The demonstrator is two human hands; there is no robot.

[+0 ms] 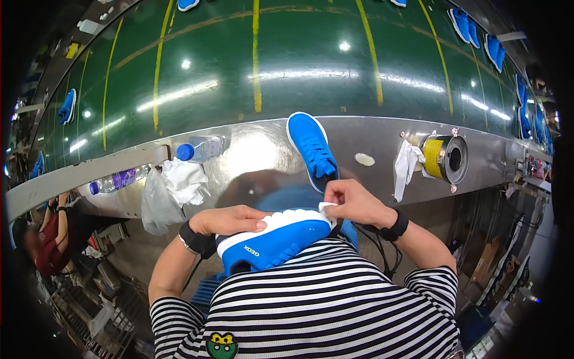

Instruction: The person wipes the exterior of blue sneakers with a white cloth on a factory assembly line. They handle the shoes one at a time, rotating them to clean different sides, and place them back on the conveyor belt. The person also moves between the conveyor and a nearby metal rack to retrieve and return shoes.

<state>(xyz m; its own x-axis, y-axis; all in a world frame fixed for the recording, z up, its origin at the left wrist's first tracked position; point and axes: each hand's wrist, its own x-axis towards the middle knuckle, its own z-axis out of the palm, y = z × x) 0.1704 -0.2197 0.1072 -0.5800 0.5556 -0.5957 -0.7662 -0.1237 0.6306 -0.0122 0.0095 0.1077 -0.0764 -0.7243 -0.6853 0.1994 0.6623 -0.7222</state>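
Note:
Close in front of my striped shirt I hold a blue sneaker point(272, 244) tilted on its side, its white sole facing away from me. My left hand point(234, 220) grips it at the heel end, thumb along the sole edge. At the toe end my right hand point(357, 204) pinches a small white cloth point(326, 207) against or right beside the sole's edge; exact contact is hard to see. A second blue sneaker point(311, 143) lies on the metal ledge point(365, 134) just beyond my hands, laces up.
Past the ledge runs a green conveyor belt point(311, 54) with yellow lines and more blue shoes point(67, 107). A clear bottle point(202, 149), crumpled white paper point(184, 179), a plastic bag point(156, 200), a can point(445, 158) and a white rag point(406, 169) sit on the ledge. Another person point(51, 242) works at left.

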